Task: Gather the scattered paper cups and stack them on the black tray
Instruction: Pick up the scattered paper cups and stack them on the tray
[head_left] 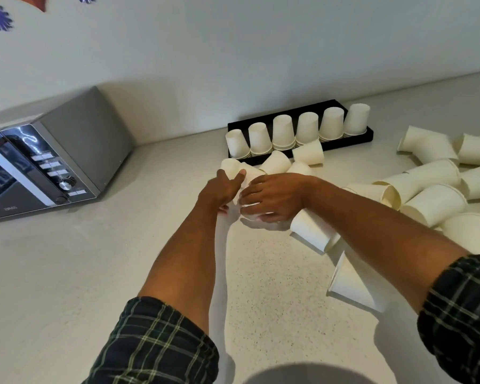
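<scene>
Fingers of the right hand (272, 198) are curling down over a white cup (251, 210), pressing it against the left hand (223, 187), whose grip is wrapping another cup (234, 169). Loose cups are lying just beyond on the tabletop (94, 259). Six upside-down stacks are standing along the black tray (369, 134); more cups (432, 200) are sprawling right.
</scene>
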`<action>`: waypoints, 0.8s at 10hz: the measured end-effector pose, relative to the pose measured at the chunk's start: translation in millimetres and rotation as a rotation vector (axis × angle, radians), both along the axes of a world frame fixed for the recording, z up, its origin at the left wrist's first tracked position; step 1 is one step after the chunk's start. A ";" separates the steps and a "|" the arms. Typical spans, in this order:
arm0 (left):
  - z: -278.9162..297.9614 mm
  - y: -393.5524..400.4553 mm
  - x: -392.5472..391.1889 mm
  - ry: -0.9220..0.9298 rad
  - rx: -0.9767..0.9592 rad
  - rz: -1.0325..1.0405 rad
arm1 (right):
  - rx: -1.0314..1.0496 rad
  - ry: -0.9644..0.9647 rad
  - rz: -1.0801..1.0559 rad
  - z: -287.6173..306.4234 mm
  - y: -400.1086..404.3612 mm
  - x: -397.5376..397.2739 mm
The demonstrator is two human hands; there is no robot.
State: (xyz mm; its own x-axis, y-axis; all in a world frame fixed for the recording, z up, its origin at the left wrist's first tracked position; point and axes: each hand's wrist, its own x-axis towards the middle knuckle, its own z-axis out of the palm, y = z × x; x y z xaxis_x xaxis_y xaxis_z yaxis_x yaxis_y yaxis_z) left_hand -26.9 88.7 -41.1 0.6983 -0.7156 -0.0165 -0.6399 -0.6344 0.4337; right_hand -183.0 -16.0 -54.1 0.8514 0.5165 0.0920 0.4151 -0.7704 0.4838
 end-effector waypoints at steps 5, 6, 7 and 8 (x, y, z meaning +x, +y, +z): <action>24.3 17.9 -186.0 -0.745 -0.582 -1.463 | 0.448 -0.091 -0.778 18.5 -75.0 -98.2; 13.9 47.6 -222.6 -0.773 -0.449 -1.780 | 0.577 -0.193 -0.849 16.2 -77.8 -115.2; -13.8 55.2 -219.7 -0.955 -0.315 -1.974 | 0.577 -0.204 -0.825 15.6 -75.4 -122.1; -28.4 53.1 -209.8 -1.034 -0.254 -1.895 | 0.558 -0.181 -0.808 15.8 -69.3 -123.1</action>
